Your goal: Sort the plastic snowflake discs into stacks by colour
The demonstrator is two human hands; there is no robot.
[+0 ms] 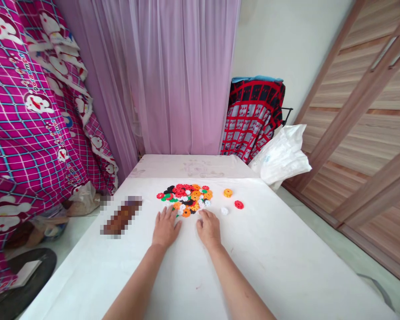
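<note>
A pile of flower-shaped plastic discs (186, 192) in red, orange, white, black and green lies in front of me on the white-covered table (286, 258). At its near left edge, my left hand (166, 226) rests palm down, open, its fingers apart. My right hand (209, 227) lies at the near right edge, fingers slightly bent and thumb apart, with its fingertips beside white discs. I see nothing held in either hand. To the right of the pile sit an orange stack of discs (227, 193), a red disc (239, 204) and a white piece (224, 211).
A pixelated brown patch (122, 218) covers something on the table's left. Purple curtains (186, 80) hang behind the table, and a pink patterned cloth (46, 115) hangs at left. A white bag (282, 153) stands by the far right corner, near a wooden wardrobe (363, 138).
</note>
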